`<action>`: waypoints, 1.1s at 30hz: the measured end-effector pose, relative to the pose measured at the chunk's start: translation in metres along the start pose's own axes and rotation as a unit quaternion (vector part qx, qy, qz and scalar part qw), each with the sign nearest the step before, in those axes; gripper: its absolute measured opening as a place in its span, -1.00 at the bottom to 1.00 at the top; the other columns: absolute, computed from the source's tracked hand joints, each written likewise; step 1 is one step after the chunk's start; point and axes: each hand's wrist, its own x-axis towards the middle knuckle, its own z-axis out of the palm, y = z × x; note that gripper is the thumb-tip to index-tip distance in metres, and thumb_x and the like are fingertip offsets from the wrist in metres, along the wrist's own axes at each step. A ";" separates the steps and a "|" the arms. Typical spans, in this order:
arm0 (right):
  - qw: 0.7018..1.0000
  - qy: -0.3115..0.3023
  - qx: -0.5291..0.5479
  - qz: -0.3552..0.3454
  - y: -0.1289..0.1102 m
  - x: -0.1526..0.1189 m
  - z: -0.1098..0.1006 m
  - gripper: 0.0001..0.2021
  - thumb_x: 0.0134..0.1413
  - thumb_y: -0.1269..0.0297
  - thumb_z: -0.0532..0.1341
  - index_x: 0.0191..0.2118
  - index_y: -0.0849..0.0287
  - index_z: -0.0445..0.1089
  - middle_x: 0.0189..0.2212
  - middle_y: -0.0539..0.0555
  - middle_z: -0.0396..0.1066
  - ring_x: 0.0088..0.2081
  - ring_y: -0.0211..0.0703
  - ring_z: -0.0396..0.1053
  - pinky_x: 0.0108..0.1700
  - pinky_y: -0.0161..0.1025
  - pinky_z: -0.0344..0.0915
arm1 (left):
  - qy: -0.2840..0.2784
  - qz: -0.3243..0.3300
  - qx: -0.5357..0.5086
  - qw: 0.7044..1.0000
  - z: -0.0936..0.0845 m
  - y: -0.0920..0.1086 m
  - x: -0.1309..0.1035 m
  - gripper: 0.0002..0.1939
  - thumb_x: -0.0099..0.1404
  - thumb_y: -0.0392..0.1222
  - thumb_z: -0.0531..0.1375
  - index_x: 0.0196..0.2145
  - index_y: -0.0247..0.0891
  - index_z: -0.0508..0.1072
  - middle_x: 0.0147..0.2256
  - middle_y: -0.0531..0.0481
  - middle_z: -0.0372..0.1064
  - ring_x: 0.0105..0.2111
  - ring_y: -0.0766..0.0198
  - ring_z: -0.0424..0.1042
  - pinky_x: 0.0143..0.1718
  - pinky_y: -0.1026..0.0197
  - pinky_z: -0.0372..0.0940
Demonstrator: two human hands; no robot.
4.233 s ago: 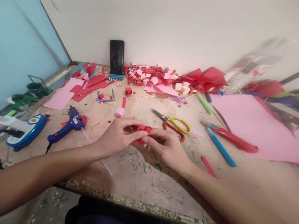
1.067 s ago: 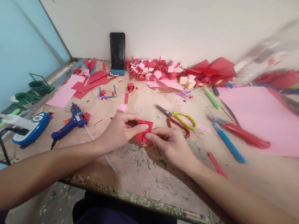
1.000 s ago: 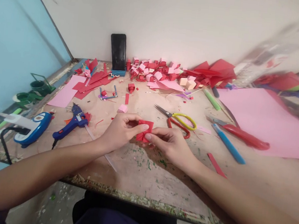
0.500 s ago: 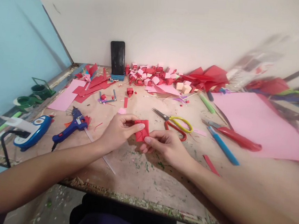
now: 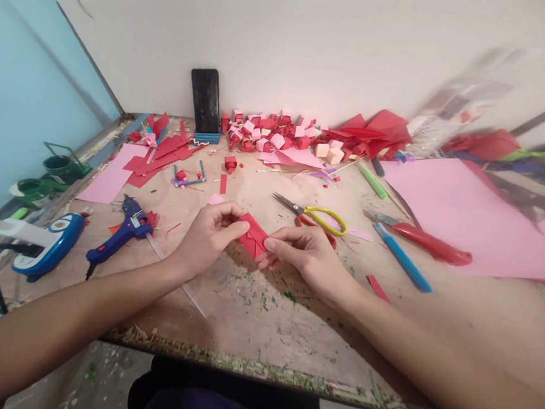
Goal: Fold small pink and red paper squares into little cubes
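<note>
A small folded red paper (image 5: 252, 236) with creases and flaps is held above the middle of the table. My left hand (image 5: 215, 234) pinches its upper left side between thumb and fingers. At its right end, my right hand (image 5: 302, 253) grips it with the thumb on top; the fingers beneath are partly hidden. Just behind my right hand lie scissors (image 5: 324, 218) with one yellow and one red handle. A pink paper scrap (image 5: 216, 199) shows behind my left hand.
A blue glue gun (image 5: 124, 233) lies left, beside a blue-white device (image 5: 49, 248). Folded red and pink pieces (image 5: 269, 133) are heaped at the back near an upright phone (image 5: 206, 102). Right are a red-handled knife (image 5: 434, 243), a blue tool (image 5: 404, 259) and pink sheets (image 5: 462, 215).
The red paper has turned from nearly upright to slanting down to the right. My right hand has moved its grip to the paper's right end. The view has shifted slightly.
</note>
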 end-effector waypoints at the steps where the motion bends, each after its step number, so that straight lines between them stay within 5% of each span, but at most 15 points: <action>1: 1.000 -0.008 -0.018 -0.001 -0.001 0.001 -0.001 -0.69 0.08 0.04 0.39 -0.38 0.24 0.61 -0.48 0.13 0.62 -0.44 -0.16 0.56 -0.32 -0.25 0.45 | -0.010 0.003 0.007 1.000 0.000 0.000 0.000 -0.81 0.30 -0.14 0.25 -0.42 -0.28 0.45 -0.46 0.05 0.40 -0.43 0.31 0.39 -0.35 0.27 0.31; 5: 0.999 -0.016 -0.045 0.000 -0.002 0.004 -0.005 -0.71 0.05 0.06 0.41 -0.39 0.24 0.61 -0.50 0.11 0.60 -0.44 -0.15 0.55 -0.31 -0.24 0.44 | -0.015 0.024 0.056 0.998 -0.001 -0.001 0.003 -0.75 0.35 -0.10 0.23 -0.43 -0.29 0.47 -0.47 0.05 0.38 -0.43 0.31 0.37 -0.34 0.26 0.30; 16: 0.988 0.152 0.025 -0.033 0.003 0.008 -0.002 -0.72 -0.04 0.07 0.45 -0.48 0.17 0.50 -0.55 -0.02 0.38 -0.53 -0.24 0.27 -0.42 -0.26 0.34 | -0.015 -0.001 0.053 0.998 0.000 -0.002 0.006 -0.81 0.27 -0.18 0.25 -0.45 -0.32 0.52 -0.47 0.04 0.42 -0.44 0.33 0.35 -0.36 0.28 0.24; 25: 0.994 0.099 -0.052 -0.010 -0.009 -0.001 0.004 -0.62 -0.02 -0.06 0.39 -0.50 0.21 0.56 -0.57 0.09 0.46 -0.52 -0.15 0.30 -0.44 -0.24 0.18 | -0.023 0.017 0.088 0.996 0.009 -0.003 0.007 -0.76 0.26 -0.08 0.23 -0.41 -0.31 0.56 -0.43 0.00 0.46 -0.38 0.23 0.38 -0.33 0.24 0.24; 33: 0.985 0.111 -0.081 -0.102 0.006 0.003 -0.003 -0.51 -0.22 -0.21 0.41 -0.62 0.20 0.48 -0.65 0.05 0.36 -0.59 -0.18 0.26 -0.48 -0.23 0.19 | -0.002 0.012 0.074 0.997 0.024 -0.027 0.014 -0.67 0.14 0.06 0.27 -0.49 -0.30 0.51 -0.46 0.02 0.40 -0.33 0.14 0.37 -0.25 0.17 0.23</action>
